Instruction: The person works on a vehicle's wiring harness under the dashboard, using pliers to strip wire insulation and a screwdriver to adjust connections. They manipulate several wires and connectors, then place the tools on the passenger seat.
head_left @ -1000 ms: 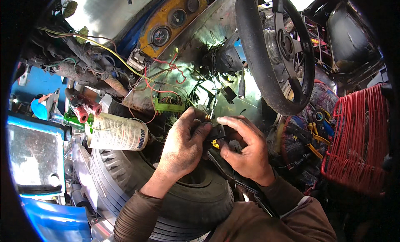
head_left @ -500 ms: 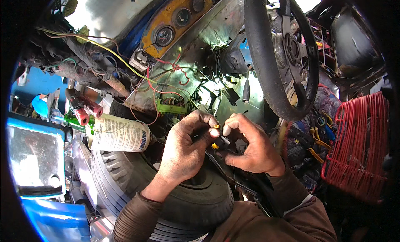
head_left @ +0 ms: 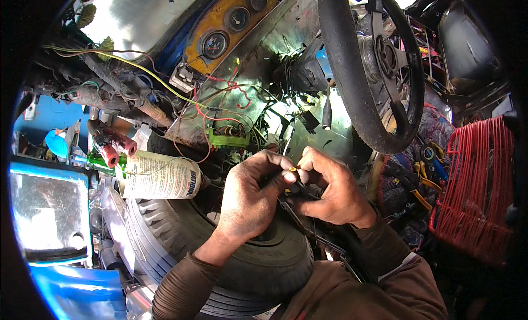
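Observation:
Close together in the middle of the view, both hands work on a small black-and-yellow part [head_left: 293, 169]. Thumb and index finger of my left hand [head_left: 247, 196] pinch it near its yellow end. My right hand [head_left: 335, 190] is closed on its other side, fingertips and thumb against the black portion. Much of the part is hidden by the fingers, so its exact kind cannot be made out. Beneath my hands is a large black tyre [head_left: 258, 265]. A green connector block [head_left: 230, 138] with thin wires lies just beyond my left hand.
A black steering wheel [head_left: 338, 72] rises at the upper right. Loose red and yellow wires hang near a dashboard with gauges [head_left: 214, 45]. A white printed container [head_left: 159, 176] lies left of my hands. Pliers [head_left: 421, 196] and a red corded seat [head_left: 473, 188] are at the right.
Both hands stay together; the fingertips have closed in around the part, and less of its black and yellow surface shows. The view has shifted slightly.

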### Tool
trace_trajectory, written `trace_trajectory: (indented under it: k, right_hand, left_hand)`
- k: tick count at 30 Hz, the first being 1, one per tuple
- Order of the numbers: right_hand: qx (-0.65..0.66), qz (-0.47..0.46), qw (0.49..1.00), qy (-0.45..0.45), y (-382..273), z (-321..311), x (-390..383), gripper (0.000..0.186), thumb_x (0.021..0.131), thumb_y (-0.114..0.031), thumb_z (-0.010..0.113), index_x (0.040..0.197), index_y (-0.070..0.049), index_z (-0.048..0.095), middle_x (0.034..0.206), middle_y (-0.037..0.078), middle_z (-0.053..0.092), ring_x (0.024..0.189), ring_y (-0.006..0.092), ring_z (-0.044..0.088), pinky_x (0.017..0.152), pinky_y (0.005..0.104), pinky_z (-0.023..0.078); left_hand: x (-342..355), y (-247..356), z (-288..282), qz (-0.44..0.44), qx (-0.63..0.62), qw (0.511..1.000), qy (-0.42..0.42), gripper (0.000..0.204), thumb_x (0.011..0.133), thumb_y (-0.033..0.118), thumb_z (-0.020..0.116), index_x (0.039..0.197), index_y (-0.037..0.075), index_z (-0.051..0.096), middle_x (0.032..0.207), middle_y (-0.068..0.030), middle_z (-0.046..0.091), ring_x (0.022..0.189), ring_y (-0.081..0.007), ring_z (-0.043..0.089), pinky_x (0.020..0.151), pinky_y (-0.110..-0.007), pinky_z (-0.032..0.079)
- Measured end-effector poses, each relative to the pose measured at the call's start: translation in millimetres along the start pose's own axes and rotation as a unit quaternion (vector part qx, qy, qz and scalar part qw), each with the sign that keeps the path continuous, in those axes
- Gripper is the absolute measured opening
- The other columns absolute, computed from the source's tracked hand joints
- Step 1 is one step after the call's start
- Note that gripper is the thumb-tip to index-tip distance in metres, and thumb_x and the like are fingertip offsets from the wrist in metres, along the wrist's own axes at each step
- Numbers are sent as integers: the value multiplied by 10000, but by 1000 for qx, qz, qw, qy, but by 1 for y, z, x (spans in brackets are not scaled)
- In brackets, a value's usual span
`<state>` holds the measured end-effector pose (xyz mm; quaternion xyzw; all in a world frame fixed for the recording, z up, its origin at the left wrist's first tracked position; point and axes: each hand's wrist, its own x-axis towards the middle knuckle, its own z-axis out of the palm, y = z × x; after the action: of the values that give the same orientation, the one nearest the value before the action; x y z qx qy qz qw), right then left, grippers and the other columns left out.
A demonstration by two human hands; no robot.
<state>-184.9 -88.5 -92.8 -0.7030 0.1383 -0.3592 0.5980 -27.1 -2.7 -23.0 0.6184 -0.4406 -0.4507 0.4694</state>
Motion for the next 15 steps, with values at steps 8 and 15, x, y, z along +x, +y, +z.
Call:
trace_trajectory:
  k: [8, 15]
  right_hand:
    - [47, -32, 998, 32, -3, 5, -2, 422, 696, -49, 881, 944, -60, 540, 952, 82, 538, 895, 252, 575, 838, 360, 471]
    - [-64, -69, 995, 11, -5, 3, -2, 416, 690, -65, 897, 905, -56, 541, 888, 72, 514, 838, 235, 554, 766, 350, 461]
  left_hand:
    - [0, 4, -4, 8, -44, 999, 20, 101, 942, -16, 717, 997, -20, 632, 946, -50, 705, 885, -95, 651, 837, -274, 545]
    - [-1, 1, -4, 9, -32, 999, 6, 82, 947, -18, 708, 981, -10, 634, 938, -55, 706, 895, -90, 645, 849, -275, 537]
